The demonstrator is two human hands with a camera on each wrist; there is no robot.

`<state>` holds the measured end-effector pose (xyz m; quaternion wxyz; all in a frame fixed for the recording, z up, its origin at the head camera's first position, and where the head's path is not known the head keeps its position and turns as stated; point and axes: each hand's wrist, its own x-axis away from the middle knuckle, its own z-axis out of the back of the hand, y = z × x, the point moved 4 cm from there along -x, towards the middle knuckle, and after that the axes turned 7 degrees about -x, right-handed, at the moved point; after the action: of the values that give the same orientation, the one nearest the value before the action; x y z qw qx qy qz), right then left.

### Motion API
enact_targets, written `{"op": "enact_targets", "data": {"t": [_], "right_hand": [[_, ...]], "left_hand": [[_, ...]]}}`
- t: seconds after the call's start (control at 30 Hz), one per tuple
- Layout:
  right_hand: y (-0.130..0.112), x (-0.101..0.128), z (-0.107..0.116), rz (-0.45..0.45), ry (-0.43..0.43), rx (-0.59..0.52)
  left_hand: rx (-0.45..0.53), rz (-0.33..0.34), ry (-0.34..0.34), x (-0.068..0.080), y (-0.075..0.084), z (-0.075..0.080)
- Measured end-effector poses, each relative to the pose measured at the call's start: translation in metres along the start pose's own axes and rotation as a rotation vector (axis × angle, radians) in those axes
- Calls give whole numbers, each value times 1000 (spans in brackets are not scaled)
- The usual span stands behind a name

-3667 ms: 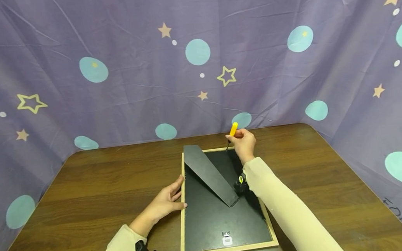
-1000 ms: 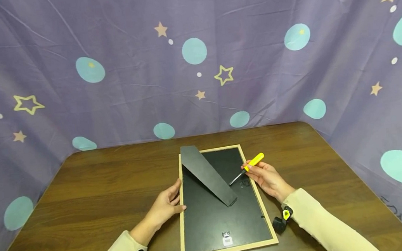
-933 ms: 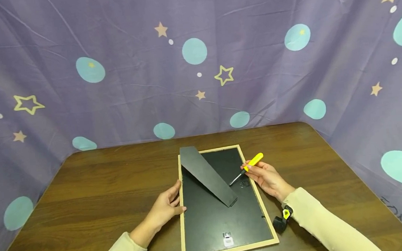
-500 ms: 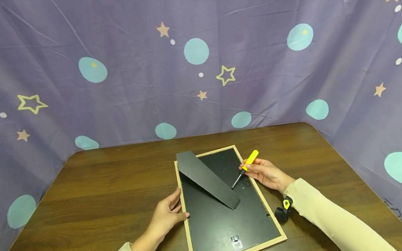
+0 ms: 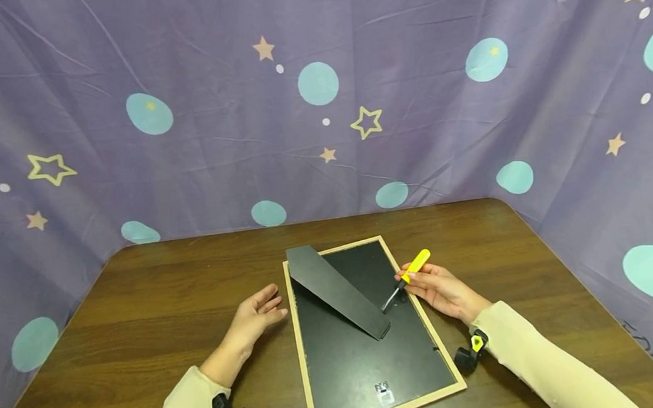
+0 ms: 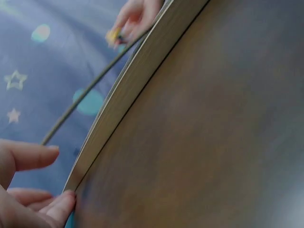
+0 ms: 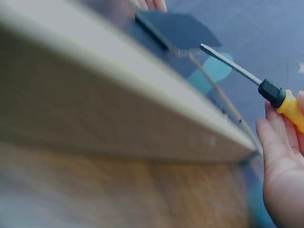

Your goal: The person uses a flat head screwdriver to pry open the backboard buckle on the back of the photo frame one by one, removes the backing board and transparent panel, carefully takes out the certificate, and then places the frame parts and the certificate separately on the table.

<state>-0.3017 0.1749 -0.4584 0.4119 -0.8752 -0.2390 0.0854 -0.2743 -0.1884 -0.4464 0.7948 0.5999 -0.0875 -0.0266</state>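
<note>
A picture frame (image 5: 298, 332) with a light wood rim lies face down on the brown table, its black backing up and its black stand flap (image 5: 335, 289) raised. My right hand (image 5: 437, 288) grips a yellow-handled screwdriver (image 5: 413, 266) at the frame's right edge, tip on the backing; the right wrist view shows the screwdriver (image 7: 280, 99) and frame rim (image 7: 118, 90). My left hand (image 5: 254, 313) rests on the table just left of the frame, fingers relaxed, holding nothing. In the left wrist view its fingers (image 6: 28, 156) lie beside the frame rim (image 6: 128, 95).
A purple curtain (image 5: 319, 97) with stars and teal dots surrounds the table on three sides. The wooden table (image 5: 141, 318) extends left and right of the frame. A small label (image 5: 383, 393) sits near the frame's near end.
My left hand has let go of the frame's left edge and moved left onto the table. The frame turned slightly. My right hand with the screwdriver shifted from the frame's far end to its right side.
</note>
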Motion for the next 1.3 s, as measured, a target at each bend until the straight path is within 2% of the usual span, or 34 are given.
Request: {"op": "enact_targets", "data": {"t": [0.13,0.2,0.43,0.57,0.77,0.9,1.0,1.1,1.23,1.3], "right_hand": [[-2,18,-6,26,-39,-44],[0,28,-9,47,-32,-78],[19,65,-18,136,88,-183],[31,86,-31,241,78,-237],[43,108,-49,375,35,-275],[47,116,-56,444,54,-247],[50,118,-58,498,77,-227],[53,117,-58,547,177,-153],[54,116,-61,594,321,0],[56,115,-62,620,351,49]], "left_hand": [[-3,-41,-54,-24,-1,9],[3,-59,-62,-36,0,12],[-8,-106,-103,-65,-2,16],[-38,-122,-73,-78,0,16],[10,-150,-47,-97,2,14],[-4,-167,-49,-99,9,10],[-51,-172,-45,-101,10,8],[-86,-172,-39,-103,7,8],[-102,-164,-23,-104,3,10],[-113,-159,-19,-103,2,12]]}}
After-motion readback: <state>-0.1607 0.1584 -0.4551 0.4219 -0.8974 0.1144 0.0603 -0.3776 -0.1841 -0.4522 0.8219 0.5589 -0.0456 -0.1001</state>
